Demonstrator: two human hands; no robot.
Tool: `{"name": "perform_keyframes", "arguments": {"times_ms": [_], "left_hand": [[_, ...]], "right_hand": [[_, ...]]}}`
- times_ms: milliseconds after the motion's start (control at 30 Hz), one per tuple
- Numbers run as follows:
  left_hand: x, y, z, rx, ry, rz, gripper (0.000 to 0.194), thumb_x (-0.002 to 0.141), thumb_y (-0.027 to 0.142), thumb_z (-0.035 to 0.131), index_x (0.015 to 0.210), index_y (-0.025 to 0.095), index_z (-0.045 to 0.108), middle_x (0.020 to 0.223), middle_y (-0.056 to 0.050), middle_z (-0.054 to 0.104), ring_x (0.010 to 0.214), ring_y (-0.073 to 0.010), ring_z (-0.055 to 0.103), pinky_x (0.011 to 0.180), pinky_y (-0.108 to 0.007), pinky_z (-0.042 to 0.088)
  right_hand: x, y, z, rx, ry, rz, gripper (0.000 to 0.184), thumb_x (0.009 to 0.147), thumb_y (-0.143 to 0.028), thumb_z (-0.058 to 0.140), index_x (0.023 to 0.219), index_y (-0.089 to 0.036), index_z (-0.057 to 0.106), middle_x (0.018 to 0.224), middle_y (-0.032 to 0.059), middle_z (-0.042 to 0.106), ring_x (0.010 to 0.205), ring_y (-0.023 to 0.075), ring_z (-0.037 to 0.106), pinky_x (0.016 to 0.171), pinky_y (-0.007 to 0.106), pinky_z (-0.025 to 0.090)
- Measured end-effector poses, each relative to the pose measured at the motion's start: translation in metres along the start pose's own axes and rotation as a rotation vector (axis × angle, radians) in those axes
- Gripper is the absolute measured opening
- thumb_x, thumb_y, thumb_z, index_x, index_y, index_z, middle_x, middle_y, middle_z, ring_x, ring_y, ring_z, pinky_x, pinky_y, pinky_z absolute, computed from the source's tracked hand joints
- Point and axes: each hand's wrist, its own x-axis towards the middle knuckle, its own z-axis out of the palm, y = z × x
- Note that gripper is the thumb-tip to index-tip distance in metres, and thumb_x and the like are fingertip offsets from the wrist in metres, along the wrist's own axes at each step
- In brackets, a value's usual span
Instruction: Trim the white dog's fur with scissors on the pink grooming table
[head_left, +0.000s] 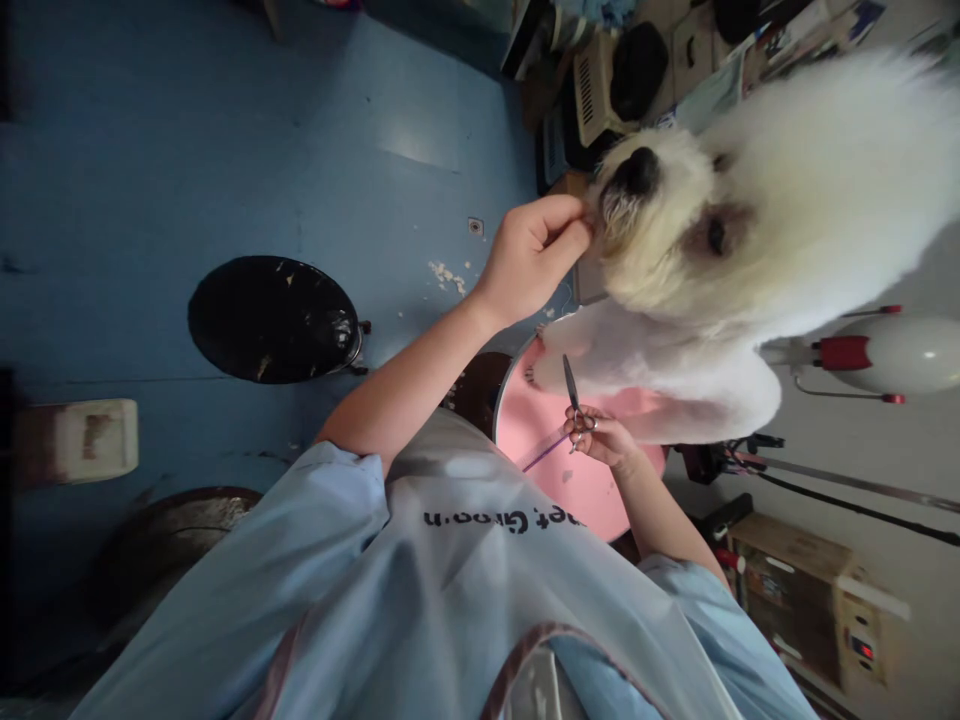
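Note:
A fluffy white dog (780, 220) stands on a round pink grooming table (577, 470), its face close to the camera. My left hand (534, 255) is closed in a pinch on the fur under the dog's chin, beside its muzzle. My right hand (604, 438) is lower, by the dog's front leg, closed on a pair of grooming scissors (571, 385) whose blades point up toward the chest. A thin purple comb (546, 450) also sticks out of that hand to the left.
The floor is blue, with a black round bin (274, 318) at left and white fur scraps (448, 275). A white dryer (892, 355) with a red band sits at right. Shelves and boxes (810, 600) stand lower right; clutter lies at the top.

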Motion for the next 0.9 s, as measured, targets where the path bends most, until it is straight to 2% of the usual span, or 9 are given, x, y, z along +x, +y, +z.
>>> {"name": "perform_keyframes", "arguments": {"times_ms": [100, 233, 367, 533, 667, 800, 900], "left_hand": [[0.0, -0.001, 0.0, -0.001, 0.039, -0.048, 0.043, 0.088, 0.037, 0.055, 0.057, 0.012, 0.039, 0.06, 0.001, 0.033, 0.062, -0.0041, 0.047, 0.06, -0.02, 0.037], [0.0, -0.003, 0.001, 0.007, 0.085, -0.104, 0.044, 0.086, 0.04, 0.057, 0.057, 0.012, 0.041, 0.061, 0.0, 0.034, 0.068, -0.0065, 0.053, 0.063, -0.02, 0.041], [-0.001, -0.002, 0.0, 0.025, 0.088, -0.103, 0.047, 0.085, 0.048, 0.055, 0.058, 0.012, 0.042, 0.06, 0.001, 0.036, 0.064, -0.0042, 0.05, 0.06, -0.018, 0.04], [-0.001, -0.002, -0.001, 0.034, 0.079, -0.097, 0.047, 0.086, 0.049, 0.052, 0.059, 0.012, 0.045, 0.06, 0.001, 0.038, 0.062, -0.0039, 0.051, 0.059, -0.018, 0.04], [-0.001, -0.003, -0.001, 0.022, 0.093, -0.116, 0.043, 0.087, 0.044, 0.055, 0.06, 0.011, 0.047, 0.06, 0.001, 0.039, 0.063, -0.0047, 0.052, 0.059, -0.018, 0.041], [-0.001, -0.005, -0.003, 0.036, 0.092, -0.126, 0.042, 0.088, 0.044, 0.052, 0.061, 0.012, 0.047, 0.061, 0.0, 0.039, 0.065, -0.0057, 0.054, 0.061, -0.019, 0.043], [-0.001, -0.008, -0.005, 0.009, 0.076, -0.098, 0.042, 0.089, 0.046, 0.051, 0.064, 0.012, 0.049, 0.062, 0.0, 0.04, 0.061, -0.0044, 0.05, 0.06, -0.019, 0.043]], "right_hand": [[0.003, 0.001, 0.0, 0.05, -0.026, 0.036, 0.031, 0.07, -0.036, 0.063, 0.093, -0.015, 0.06, 0.084, 0.0078, 0.066, 0.069, 0.0164, 0.064, 0.063, 0.028, 0.051], [0.008, 0.003, -0.002, 0.013, -0.003, 0.016, 0.03, 0.063, -0.021, 0.067, 0.092, -0.016, 0.06, 0.079, 0.0043, 0.066, 0.064, 0.0123, 0.062, 0.06, 0.022, 0.048], [0.015, 0.004, -0.007, 0.012, -0.043, 0.08, 0.031, 0.072, -0.036, 0.063, 0.095, -0.015, 0.06, 0.086, 0.0087, 0.067, 0.071, 0.0166, 0.064, 0.062, 0.027, 0.05], [0.025, 0.011, -0.015, 0.0, -0.031, 0.027, 0.025, 0.071, -0.022, 0.063, 0.095, -0.016, 0.06, 0.084, 0.0058, 0.068, 0.065, 0.0125, 0.061, 0.062, 0.023, 0.049], [0.031, 0.015, -0.018, 0.014, -0.042, 0.075, 0.028, 0.079, -0.035, 0.057, 0.097, -0.014, 0.061, 0.089, 0.0098, 0.068, 0.073, 0.0168, 0.063, 0.065, 0.028, 0.05], [0.037, 0.019, -0.019, -0.027, -0.019, 0.056, 0.025, 0.072, -0.02, 0.063, 0.096, -0.015, 0.061, 0.084, 0.0061, 0.068, 0.064, 0.0126, 0.061, 0.06, 0.023, 0.049], [0.043, 0.022, -0.02, 0.001, -0.037, 0.09, 0.028, 0.077, -0.031, 0.061, 0.098, -0.014, 0.061, 0.087, 0.009, 0.069, 0.069, 0.0154, 0.064, 0.059, 0.025, 0.051]]}}
